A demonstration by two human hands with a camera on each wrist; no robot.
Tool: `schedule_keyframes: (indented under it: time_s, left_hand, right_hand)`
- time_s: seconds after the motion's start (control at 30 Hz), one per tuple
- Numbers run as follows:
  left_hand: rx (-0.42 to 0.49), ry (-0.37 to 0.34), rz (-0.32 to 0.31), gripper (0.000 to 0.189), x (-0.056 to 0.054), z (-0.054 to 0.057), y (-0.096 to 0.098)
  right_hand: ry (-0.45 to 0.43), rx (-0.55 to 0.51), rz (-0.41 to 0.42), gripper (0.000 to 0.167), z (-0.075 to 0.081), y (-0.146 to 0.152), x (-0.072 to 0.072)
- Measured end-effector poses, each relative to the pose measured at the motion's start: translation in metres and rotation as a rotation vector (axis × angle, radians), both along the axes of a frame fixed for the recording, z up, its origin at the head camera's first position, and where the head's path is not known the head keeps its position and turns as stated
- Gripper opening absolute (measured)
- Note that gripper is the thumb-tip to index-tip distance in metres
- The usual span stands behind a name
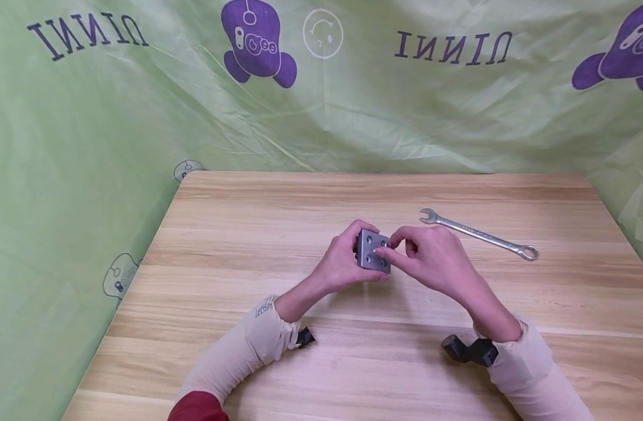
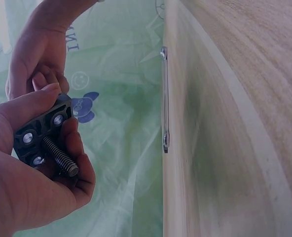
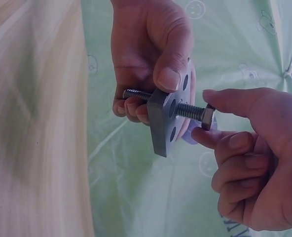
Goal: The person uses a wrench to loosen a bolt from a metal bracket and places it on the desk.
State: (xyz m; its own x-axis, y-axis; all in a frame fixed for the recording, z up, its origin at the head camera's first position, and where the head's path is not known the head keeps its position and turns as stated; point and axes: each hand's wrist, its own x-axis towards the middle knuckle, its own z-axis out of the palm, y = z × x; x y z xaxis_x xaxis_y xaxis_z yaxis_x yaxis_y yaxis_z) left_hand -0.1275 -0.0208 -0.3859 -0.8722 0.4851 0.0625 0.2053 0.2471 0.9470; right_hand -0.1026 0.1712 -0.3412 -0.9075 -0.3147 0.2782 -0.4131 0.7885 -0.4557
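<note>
A small grey metal block [image 1: 364,248] with several round holes is held up over the table by my left hand [image 1: 341,266], its thumb and fingers gripping the edges. Through the block runs a long threaded hex bolt [image 3: 189,111]; part of its thread shows between head and block. My right hand [image 1: 439,257] pinches the bolt's hex head [image 3: 208,117] with thumb and index finger, the other fingers curled in. On the block's darker underside, in the left wrist view, the threaded bolt end [image 2: 62,157] sticks out among several shiny round pins [image 2: 28,138].
On the wooden table [image 1: 237,234] a combination wrench [image 1: 481,235] lies slantwise, beyond and right of my right hand. A green printed curtain [image 1: 353,117] hangs behind the table and along its sides. Black devices [image 1: 468,351] stick out from both sleeves near the wrists.
</note>
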Motion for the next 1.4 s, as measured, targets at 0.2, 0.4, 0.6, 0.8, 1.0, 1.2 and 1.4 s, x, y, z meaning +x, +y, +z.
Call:
schedule_keyframes:
  time_s: [0.2, 0.4, 0.6, 0.8, 1.0, 1.2, 1.4]
  left_hand:
    - [-0.003, 0.0, 0.008, 0.073, 0.0001, 0.0005, -0.0003]
    - [0.002, 0.005, 0.006, 0.074, -0.0005, -0.0001, -0.0002]
    - [0.004, 0.005, 0.009, 0.073, -0.0006, 0.0003, -0.0004]
    - [0.002, 0.005, 0.009, 0.074, -0.0005, 0.0008, -0.0005]
    - [0.002, 0.005, 0.002, 0.073, -0.0005, 0.0013, 0.0]
    - [0.006, 0.011, 0.004, 0.072, -0.0005, 0.0018, -0.0006]
    - [0.0, 0.011, 0.007, 0.073, -0.0014, 0.0012, -0.0003]
  right_hand:
    - [0.048, -0.029, 0.051, 0.016, -0.0003, 0.0013, 0.0004]
    - [0.083, -0.066, 0.104, 0.02, -0.0006, 0.0023, 0.0005]
    - [0.02, -0.117, 0.121, 0.023, 0.0011, 0.0008, 0.001]
    - [0.055, -0.156, 0.156, 0.029, -0.0019, 0.0007, -0.0001]
    - [0.113, -0.159, 0.192, 0.033, -0.0043, 0.0026, -0.0011]
    - [0.091, -0.138, 0.139, 0.03, -0.0016, 0.0036, -0.0008]
    - [-0.026, -0.044, -0.036, 0.018, 0.0041, 0.0017, -0.0012]
